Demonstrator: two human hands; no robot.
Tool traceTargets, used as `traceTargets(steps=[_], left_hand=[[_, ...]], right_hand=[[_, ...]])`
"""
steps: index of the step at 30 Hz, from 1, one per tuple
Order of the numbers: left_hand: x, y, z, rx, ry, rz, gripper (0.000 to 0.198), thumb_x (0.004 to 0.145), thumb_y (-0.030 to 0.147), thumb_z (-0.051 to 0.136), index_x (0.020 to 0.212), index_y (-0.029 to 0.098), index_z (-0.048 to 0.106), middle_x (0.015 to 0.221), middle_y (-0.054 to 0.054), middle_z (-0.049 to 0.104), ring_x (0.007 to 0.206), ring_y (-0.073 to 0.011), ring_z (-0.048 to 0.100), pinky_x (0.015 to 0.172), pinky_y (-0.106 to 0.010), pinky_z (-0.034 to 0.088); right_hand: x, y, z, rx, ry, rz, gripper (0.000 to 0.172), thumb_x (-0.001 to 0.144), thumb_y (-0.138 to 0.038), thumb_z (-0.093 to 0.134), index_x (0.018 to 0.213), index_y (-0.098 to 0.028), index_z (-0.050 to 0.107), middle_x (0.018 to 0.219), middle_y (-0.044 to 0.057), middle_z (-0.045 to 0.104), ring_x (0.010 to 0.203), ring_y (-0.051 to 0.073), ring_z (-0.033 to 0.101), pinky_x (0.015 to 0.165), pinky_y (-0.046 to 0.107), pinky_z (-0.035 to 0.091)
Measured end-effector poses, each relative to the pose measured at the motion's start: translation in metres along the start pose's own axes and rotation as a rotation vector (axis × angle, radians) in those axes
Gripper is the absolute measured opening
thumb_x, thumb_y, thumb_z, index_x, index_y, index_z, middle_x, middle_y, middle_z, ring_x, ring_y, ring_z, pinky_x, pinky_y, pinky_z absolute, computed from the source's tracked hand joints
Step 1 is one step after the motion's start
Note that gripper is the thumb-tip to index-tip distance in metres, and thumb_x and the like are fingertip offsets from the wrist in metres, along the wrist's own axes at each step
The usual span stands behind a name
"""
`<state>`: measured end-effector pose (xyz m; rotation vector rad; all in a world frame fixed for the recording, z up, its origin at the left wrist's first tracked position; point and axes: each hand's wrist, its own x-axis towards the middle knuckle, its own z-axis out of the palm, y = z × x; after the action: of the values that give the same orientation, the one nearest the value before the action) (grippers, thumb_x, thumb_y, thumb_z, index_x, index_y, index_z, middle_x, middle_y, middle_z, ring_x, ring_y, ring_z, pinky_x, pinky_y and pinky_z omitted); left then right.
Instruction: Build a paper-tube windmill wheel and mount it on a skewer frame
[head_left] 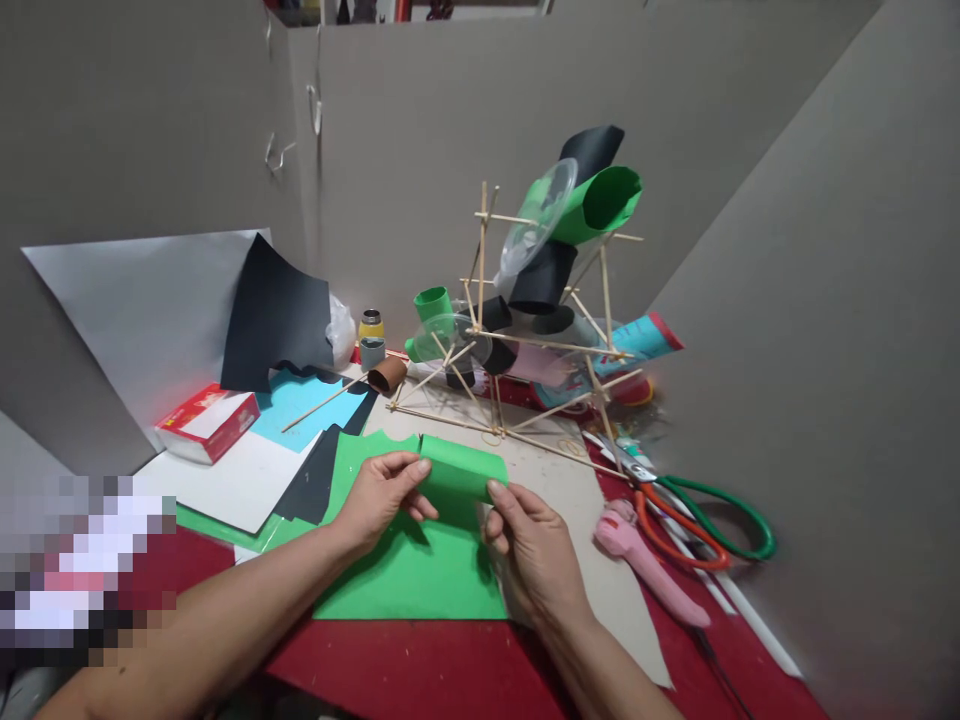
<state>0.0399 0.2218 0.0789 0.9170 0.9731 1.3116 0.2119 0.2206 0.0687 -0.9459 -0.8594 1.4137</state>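
My left hand (382,497) and my right hand (529,550) both grip a piece of green paper (459,472) that is curled into a roll just above the table. The left fingers pinch its left end, the right thumb presses on its right end. Under the roll lies a flat green paper sheet (420,585). Behind it stands a frame of thin wooden sticks (525,345) carrying green and black paper tubes and clear plastic cups.
Scissors with green and orange handles (694,515) and a pink glue gun (649,565) lie at the right. White, blue and black sheets (300,420) and a red-and-white box (208,422) sit at the left. Grey cardboard walls (825,350) enclose the red table (420,670).
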Motion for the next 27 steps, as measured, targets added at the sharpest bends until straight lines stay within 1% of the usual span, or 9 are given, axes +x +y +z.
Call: traceTargets(steps=[5,10,15,17,19,21,23,25,27], left_hand=[[0.002,-0.001,-0.003,-0.049,-0.027,-0.047,0.041,0.067,0.048,0.081,0.074,0.015,0.057,0.051,0.007,0.056,0.045,-0.0136,0.066,0.041,-0.017,0.047],[0.003,0.001,-0.003,-0.097,-0.040,-0.096,0.043,0.064,0.046,0.084,0.073,0.016,0.054,0.049,0.006,0.057,0.047,-0.0135,0.066,0.042,-0.016,0.049],[0.005,-0.001,-0.003,-0.130,-0.049,-0.117,0.041,0.064,0.043,0.084,0.072,0.016,0.054,0.050,0.006,0.057,0.048,-0.0142,0.067,0.042,-0.016,0.050],[0.004,-0.001,-0.003,-0.123,-0.045,-0.113,0.038,0.066,0.043,0.083,0.076,0.016,0.058,0.052,0.006,0.058,0.048,-0.0151,0.068,0.042,-0.017,0.050],[0.003,0.002,-0.003,-0.095,-0.025,-0.090,0.037,0.069,0.043,0.081,0.086,0.015,0.063,0.061,0.003,0.064,0.049,-0.0150,0.068,0.043,-0.018,0.051],[0.002,0.006,-0.003,-0.055,0.001,-0.035,0.037,0.074,0.043,0.077,0.096,0.015,0.067,0.080,-0.003,0.071,0.050,-0.0134,0.069,0.044,-0.019,0.051],[0.001,0.010,-0.004,-0.018,0.033,0.039,0.036,0.079,0.042,0.072,0.100,0.014,0.068,0.100,-0.008,0.073,0.052,-0.0116,0.068,0.046,-0.019,0.051],[0.000,0.013,-0.004,-0.001,0.078,0.108,0.034,0.081,0.041,0.069,0.101,0.013,0.068,0.105,-0.010,0.073,0.053,-0.0107,0.068,0.049,-0.020,0.052],[0.001,0.015,-0.005,0.003,0.123,0.152,0.032,0.082,0.040,0.068,0.100,0.014,0.068,0.103,-0.010,0.073,0.053,-0.0104,0.067,0.050,-0.021,0.052]], right_hand=[[0.001,0.005,-0.001,-0.038,-0.009,-0.041,0.033,0.072,-0.042,0.084,0.064,-0.015,0.064,0.045,-0.005,0.055,0.037,0.002,0.038,0.037,0.012,0.028],[0.000,0.008,-0.003,-0.042,-0.027,-0.044,0.031,0.074,-0.039,0.083,0.064,-0.015,0.065,0.045,-0.004,0.057,0.037,0.002,0.040,0.039,0.012,0.030],[0.000,0.006,-0.003,0.024,-0.022,0.019,0.034,0.072,-0.038,0.085,0.061,-0.015,0.063,0.044,-0.004,0.057,0.037,0.001,0.040,0.039,0.010,0.031],[0.002,0.003,-0.003,0.079,-0.013,0.073,0.035,0.069,-0.039,0.087,0.061,-0.015,0.062,0.044,-0.005,0.056,0.036,0.001,0.040,0.038,0.011,0.031],[0.005,0.000,-0.003,0.150,0.003,0.142,0.037,0.063,-0.039,0.089,0.061,-0.016,0.060,0.044,-0.006,0.054,0.035,0.002,0.038,0.037,0.012,0.034],[0.010,-0.004,-0.004,0.233,0.034,0.218,0.039,0.058,-0.036,0.091,0.064,-0.018,0.058,0.044,-0.009,0.052,0.033,0.001,0.035,0.037,0.013,0.037],[0.014,-0.007,-0.006,0.316,0.069,0.289,0.039,0.058,-0.030,0.091,0.067,-0.019,0.055,0.044,-0.012,0.048,0.032,0.001,0.033,0.036,0.013,0.038],[0.017,-0.011,-0.007,0.386,0.091,0.343,0.037,0.064,-0.025,0.088,0.069,-0.020,0.051,0.044,-0.013,0.044,0.032,0.001,0.032,0.037,0.012,0.037],[0.018,-0.015,-0.007,0.433,0.094,0.372,0.034,0.071,-0.020,0.083,0.069,-0.020,0.049,0.045,-0.013,0.042,0.033,0.001,0.033,0.038,0.011,0.036]])
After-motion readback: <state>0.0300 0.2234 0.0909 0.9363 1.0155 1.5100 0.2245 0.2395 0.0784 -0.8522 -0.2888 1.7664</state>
